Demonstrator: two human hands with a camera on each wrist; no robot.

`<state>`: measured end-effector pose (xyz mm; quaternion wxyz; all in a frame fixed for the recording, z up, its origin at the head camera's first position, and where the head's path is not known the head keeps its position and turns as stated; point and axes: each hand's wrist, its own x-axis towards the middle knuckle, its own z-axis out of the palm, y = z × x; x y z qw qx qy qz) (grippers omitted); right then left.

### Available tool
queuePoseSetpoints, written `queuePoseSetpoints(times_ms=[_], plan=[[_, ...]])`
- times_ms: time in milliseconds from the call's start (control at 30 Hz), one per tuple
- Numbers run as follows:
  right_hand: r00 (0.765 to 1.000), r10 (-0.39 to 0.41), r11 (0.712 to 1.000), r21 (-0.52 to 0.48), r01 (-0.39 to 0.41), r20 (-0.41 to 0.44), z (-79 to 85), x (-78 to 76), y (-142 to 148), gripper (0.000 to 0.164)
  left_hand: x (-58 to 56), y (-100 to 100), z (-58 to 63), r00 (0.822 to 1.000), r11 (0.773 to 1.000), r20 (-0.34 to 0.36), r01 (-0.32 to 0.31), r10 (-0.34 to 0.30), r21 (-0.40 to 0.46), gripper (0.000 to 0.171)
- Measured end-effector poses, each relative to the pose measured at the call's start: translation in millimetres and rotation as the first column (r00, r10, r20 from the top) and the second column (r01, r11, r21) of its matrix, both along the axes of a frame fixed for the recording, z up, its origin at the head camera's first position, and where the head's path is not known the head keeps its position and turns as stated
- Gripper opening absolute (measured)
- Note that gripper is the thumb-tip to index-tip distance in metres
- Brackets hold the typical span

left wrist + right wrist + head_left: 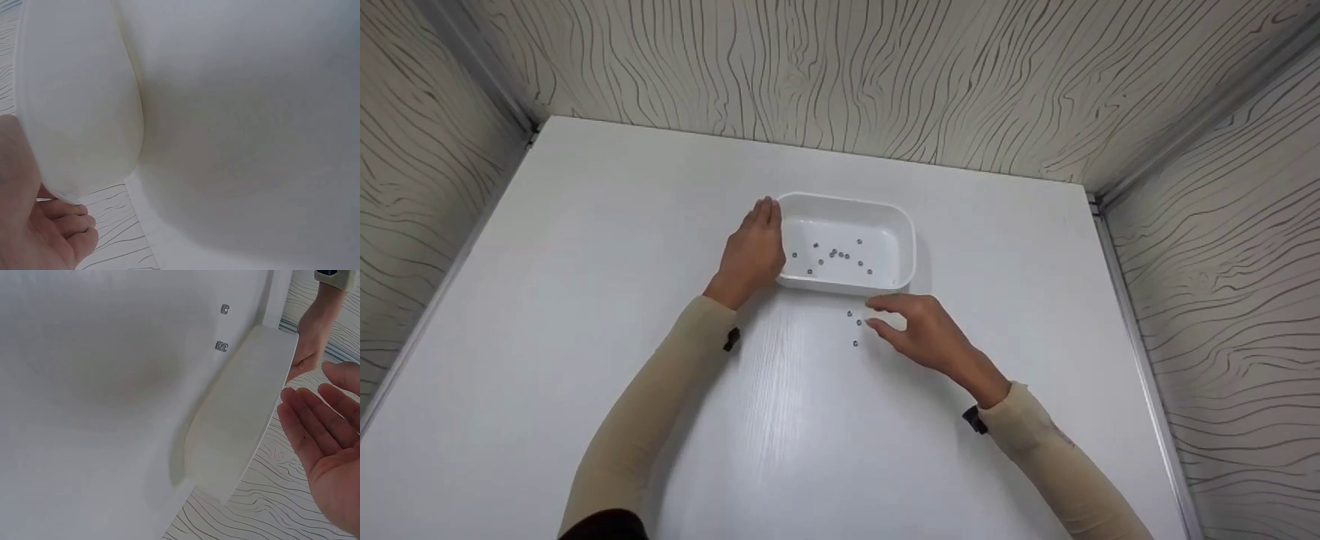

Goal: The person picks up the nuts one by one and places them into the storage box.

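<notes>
A white rectangular plastic tub (pixel 851 286) stands on the white table, with several small silvery metal nuts (pixel 860 263) scattered over its floor. My left hand (pixel 754 251) holds the tub's left end; in the left wrist view its fingers (pixel 73 225) bend at the tub's corner. Just in front of the near wall, my right hand (pixel 926 330) hovers with thumb and fingers apart and nothing between them. Beside its fingertips lie 3 loose nuts (pixel 855 343) on the table. The right wrist view shows loose nuts (pixel 225 309) near the tub's outer wall (pixel 236 405).
A white tabletop (pixel 780 420) spreads around the tub. Behind it rises a panel (pixel 825 75) with a wood-grain line pattern, and similar panels (pixel 1237 300) flank the sides. Metal rails (pixel 1140 345) run along the table's side edges.
</notes>
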<state>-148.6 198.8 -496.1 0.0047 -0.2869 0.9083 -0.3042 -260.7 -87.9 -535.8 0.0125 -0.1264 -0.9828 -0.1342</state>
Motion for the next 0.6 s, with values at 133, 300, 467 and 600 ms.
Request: queuePoseSetpoints(times_ms=[133, 300, 467, 600], plan=[[0.997, 0.076, 0.996, 0.037, -0.076, 0.007, -7.9, 6.2, -0.9, 0.028, -0.5, -0.3, -0.2, 1.0, 1.0, 0.0, -0.001, 0.001, -0.004, 0.057], [0.984, 0.178, 0.977, 0.12, -0.174, -0.023, -19.9, 12.7, -4.6, 0.025, -1.2, 0.1, 0.1, 1.0, 1.0, 0.022, -0.012, 0.012, -0.001, 0.057], [0.948, 0.273, 0.942, 0.245, -0.228, -0.166, -34.6, 18.2, -4.4, 0.025, -1.5, 0.2, 1.6, 0.998, 1.0, 0.055, -0.012, 0.012, 0.01, 0.057], [0.887, 0.356, 0.894, 0.383, -0.232, -0.295, -46.7, 21.8, -1.7, 0.027, -1.1, -1.1, 1.9, 0.999, 1.0, 0.044, 0.005, -0.005, 0.011, 0.057]])
